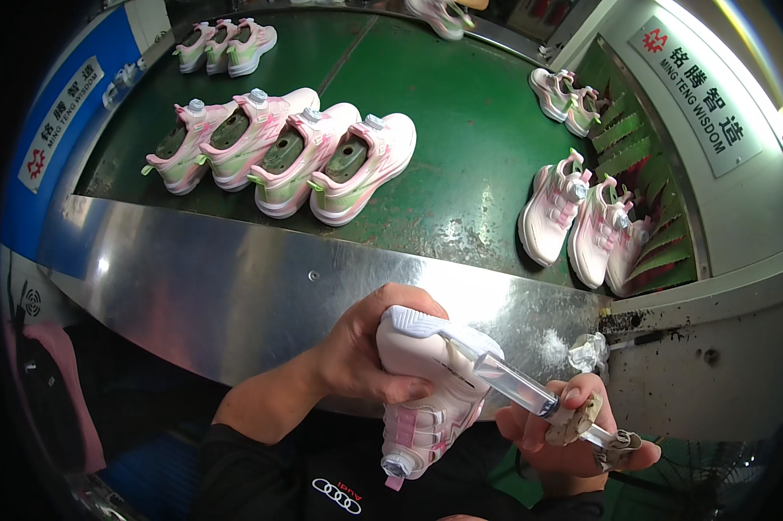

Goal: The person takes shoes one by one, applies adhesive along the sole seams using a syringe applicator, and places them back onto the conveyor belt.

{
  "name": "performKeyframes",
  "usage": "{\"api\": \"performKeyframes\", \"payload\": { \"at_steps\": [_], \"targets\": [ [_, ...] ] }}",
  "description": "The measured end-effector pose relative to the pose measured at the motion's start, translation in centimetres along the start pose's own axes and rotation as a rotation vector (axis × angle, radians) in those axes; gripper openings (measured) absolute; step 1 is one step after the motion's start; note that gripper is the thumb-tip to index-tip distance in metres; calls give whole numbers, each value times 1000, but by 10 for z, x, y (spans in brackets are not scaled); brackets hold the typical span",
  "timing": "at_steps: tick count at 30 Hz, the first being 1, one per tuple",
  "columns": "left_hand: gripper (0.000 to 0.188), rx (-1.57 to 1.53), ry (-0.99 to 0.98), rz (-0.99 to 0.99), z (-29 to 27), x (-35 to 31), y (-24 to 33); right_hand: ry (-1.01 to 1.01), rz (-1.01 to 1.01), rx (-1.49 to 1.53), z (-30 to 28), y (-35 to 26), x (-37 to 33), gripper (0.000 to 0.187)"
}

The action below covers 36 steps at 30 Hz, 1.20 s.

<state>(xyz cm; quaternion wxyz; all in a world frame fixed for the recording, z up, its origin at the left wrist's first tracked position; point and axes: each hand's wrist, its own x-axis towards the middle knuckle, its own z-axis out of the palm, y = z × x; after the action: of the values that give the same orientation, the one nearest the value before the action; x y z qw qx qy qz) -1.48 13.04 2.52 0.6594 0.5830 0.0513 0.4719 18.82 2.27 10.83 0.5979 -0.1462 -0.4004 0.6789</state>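
Note:
A pink-and-white sneaker (417,363) is gripped in my left hand (356,347), its fingers closed round the toe end. The shoe is tilted, with part of the white sole turned up and its lacing dial (399,465) toward me. My right hand (574,425) is closed round a clear plastic syringe (517,385), with the thumb at the plunger end. Beige wrapping (575,420) covers the syringe's finger flange, and more is on the plunger end. The syringe tip meets the shoe's side near the sole edge; exact contact is hidden.
A steel ledge (191,260) borders the green conveyor belt (461,200). Several pink-and-green sneakers (365,169) stand at the left; more white-and-pink sneakers (552,213) sit at the right beside green strip curtains (669,234). A crumpled white wad (588,352) lies on the ledge's right end.

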Motion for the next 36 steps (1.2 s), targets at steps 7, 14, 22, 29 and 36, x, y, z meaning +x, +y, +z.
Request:
{"api": "performKeyframes", "payload": {
  "at_steps": [7, 14, 22, 29, 36],
  "targets": [
    [61, -59, 45, -25, -3, -7, 4, -21, -14, 0, -3, 3, -5, 96],
    [63, -11, 106, -63, -9, -5, -5, 15, -35, 35, -11, 5, -14, 96],
    [69, -51, 284, -204, -12, -4, -6, 61, 14, 57, -23, 10, -24, 85],
    [77, -120, 388, -327, -17, -2, -8, 43, -137, 60, -44, 32, -41, 103],
    [76, -127, 314, -417, -22, 2, -15, 46, -92, 65, -54, 41, -56, 104]
  ]
}}
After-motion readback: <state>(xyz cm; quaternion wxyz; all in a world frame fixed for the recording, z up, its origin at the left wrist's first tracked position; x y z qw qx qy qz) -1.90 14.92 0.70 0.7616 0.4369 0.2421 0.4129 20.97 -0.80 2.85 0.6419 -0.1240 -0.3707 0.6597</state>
